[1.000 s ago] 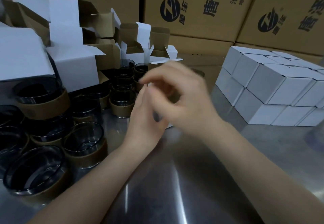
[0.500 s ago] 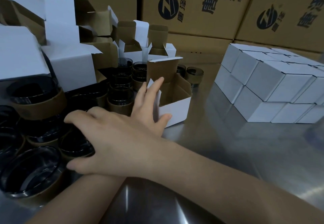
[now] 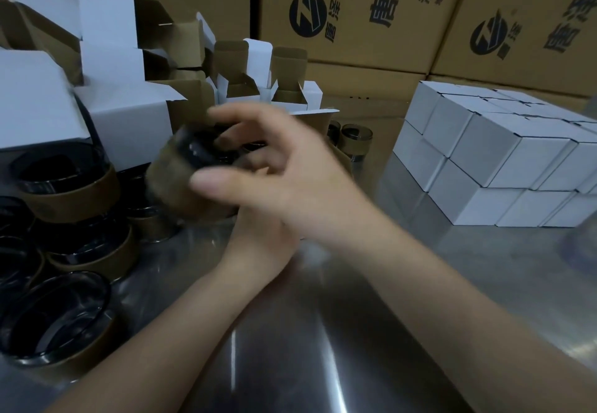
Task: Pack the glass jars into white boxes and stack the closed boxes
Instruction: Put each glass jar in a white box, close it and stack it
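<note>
My right hand grips a dark glass jar with a brown paper sleeve, lifted and tilted above the table, blurred by motion. My left hand lies under the right wrist, its fingers hidden. Behind the hands only the top flap of an open white box shows. Several more sleeved jars crowd the left side, one large in the foreground. Closed white boxes stand stacked in two layers at the right.
Empty open white boxes are piled at the back left. Two small jars stand behind the open box. Big printed cartons wall off the back. The steel table shows bare metal between hands and stack.
My right hand has picked a jar from the left cluster and raised it to the right, toward the open box. My left hand stays by that box.
</note>
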`<state>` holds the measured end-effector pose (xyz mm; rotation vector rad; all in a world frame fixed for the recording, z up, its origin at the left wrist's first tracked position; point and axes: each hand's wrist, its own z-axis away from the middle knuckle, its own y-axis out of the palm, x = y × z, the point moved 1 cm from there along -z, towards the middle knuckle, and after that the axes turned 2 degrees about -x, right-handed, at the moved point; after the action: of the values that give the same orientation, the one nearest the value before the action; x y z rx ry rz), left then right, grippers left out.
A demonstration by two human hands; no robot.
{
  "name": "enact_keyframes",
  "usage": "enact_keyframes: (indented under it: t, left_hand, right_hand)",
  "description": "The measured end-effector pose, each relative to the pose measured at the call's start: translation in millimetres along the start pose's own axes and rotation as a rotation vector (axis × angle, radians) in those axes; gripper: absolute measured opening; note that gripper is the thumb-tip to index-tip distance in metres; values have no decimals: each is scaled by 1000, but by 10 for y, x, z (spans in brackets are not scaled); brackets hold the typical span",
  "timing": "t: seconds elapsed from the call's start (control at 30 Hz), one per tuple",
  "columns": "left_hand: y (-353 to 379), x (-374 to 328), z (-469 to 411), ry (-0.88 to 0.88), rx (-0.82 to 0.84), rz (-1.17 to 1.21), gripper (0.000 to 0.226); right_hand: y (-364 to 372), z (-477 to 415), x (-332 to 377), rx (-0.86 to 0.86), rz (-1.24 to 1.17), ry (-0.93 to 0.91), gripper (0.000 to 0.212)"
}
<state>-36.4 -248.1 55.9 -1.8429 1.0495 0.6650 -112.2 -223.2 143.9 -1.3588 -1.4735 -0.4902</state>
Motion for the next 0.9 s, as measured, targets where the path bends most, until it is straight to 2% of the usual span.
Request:
enact_keyframes:
  t: [0.07, 0.1, 0.2, 0.37, 0.57, 0.73, 0.9]
  left_hand:
    - [15, -1, -5, 5, -38, 44, 45]
    - [10, -21, 0, 14, -54, 52, 47]
    - [9, 23, -21, 1, -30, 133, 67]
    - [-72, -64, -5, -29, 13, 147, 84]
    - [-97, -113, 14, -45, 32, 132, 88]
    - [-88, -95, 19, -63, 46, 162, 81]
    - [-76, -82, 16, -73, 58, 161, 82]
  right_hand:
    - [-258, 4, 33, -41, -142, 29, 49]
    - [-365, -4, 4, -47, -185, 42, 49]
    - [-612, -12, -92, -83, -309, 63, 48]
    - [-845, -41, -252, -133, -392, 53, 45]
    - [-968, -43, -338, -128, -341, -1, 39]
    - [-1074, -20, -350, -132, -178, -49, 51]
    - [-1135, 10, -361, -46, 21, -81, 56]
